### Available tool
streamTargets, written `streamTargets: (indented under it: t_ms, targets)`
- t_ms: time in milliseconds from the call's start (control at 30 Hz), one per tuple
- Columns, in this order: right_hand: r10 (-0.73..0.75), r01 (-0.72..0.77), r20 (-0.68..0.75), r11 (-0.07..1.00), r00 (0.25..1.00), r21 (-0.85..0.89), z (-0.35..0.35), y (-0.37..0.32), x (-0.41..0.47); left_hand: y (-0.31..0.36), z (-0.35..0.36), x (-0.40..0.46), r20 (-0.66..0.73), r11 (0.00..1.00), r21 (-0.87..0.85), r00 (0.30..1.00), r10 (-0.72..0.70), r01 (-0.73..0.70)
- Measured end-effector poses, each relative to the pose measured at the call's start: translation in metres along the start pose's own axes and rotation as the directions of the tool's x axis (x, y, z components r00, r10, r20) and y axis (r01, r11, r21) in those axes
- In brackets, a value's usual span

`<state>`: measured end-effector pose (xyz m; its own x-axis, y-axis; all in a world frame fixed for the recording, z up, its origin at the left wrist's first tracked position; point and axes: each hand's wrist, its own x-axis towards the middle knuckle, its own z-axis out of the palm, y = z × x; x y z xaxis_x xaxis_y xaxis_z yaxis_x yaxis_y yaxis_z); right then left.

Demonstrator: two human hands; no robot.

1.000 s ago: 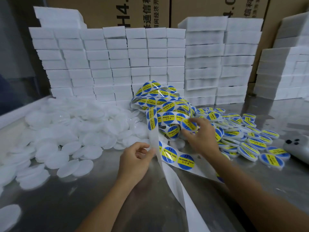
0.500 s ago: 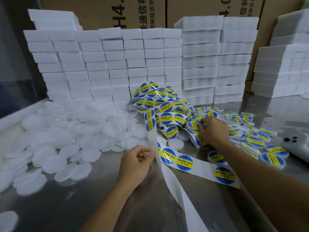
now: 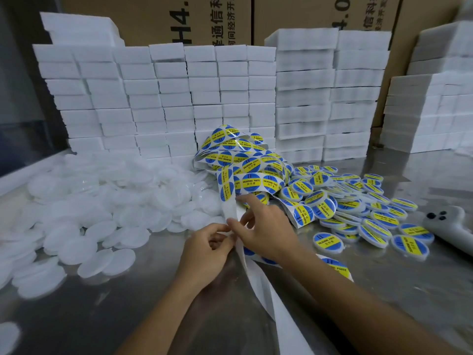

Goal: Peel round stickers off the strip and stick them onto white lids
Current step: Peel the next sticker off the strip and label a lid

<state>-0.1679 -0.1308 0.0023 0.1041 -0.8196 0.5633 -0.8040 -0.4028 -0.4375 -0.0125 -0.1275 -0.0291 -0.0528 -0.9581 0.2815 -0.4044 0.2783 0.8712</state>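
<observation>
A tangled strip [image 3: 245,170] of round blue-and-yellow stickers is heaped at the middle of the steel table, and its bare white backing [image 3: 263,283] trails toward me. My left hand [image 3: 207,249] pinches the backing's edge. My right hand [image 3: 266,231] lies over the strip right beside it, thumb and fingertips on the backing where a sticker begins. Plain white lids [image 3: 107,201] are piled on the left. Lids with stickers on them [image 3: 353,201] are piled on the right, one [image 3: 328,241] lying apart nearest my hand.
Stacks of white foam blocks [image 3: 179,98] wall off the back, with cardboard boxes [image 3: 320,14] behind. A white handheld device [image 3: 450,226] lies at the right edge. Bare steel table [image 3: 102,316] stretches in front of me.
My right hand left the stickered lid pile and came back left to the strip, meeting my left hand. A stickered lid now lies apart at the pile's near edge.
</observation>
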Motion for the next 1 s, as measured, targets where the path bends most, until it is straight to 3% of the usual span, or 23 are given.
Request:
streamTargets:
  t_ms: [267,433,667,767,867,1000]
  targets:
    - [0.165,-0.163,0.021,0.933,0.986,0.322,0.004,0.004,-0.003,0.002,0.0,-0.001,-0.019,0.999,-0.035,1.0,-0.004,0.003]
    - [0.189,-0.168,0.014,0.83,0.982,0.531,-0.004,-0.001,-0.002,0.008,-0.003,-0.001,-0.053,0.954,-0.27,0.988,-0.147,0.127]
    - [0.095,-0.262,0.266,0.654,0.959,0.709,-0.017,-0.003,-0.004,0.015,-0.012,0.0,-0.038,0.859,-0.488,0.979,-0.199,0.156]
    - [0.106,-0.243,0.242,0.713,0.964,0.658,-0.018,-0.003,-0.005,0.015,-0.014,0.001,-0.014,0.818,-0.544,0.973,-0.232,0.187]
    - [0.033,-0.056,0.067,0.925,0.997,0.376,-0.014,-0.001,-0.007,0.017,-0.014,0.0,0.082,0.806,-0.541,0.969,-0.235,0.241]
    - [-0.118,0.122,-0.044,0.985,0.992,0.124,-0.013,0.003,-0.006,0.02,-0.012,-0.003,0.182,0.845,-0.466,0.963,-0.198,0.262]
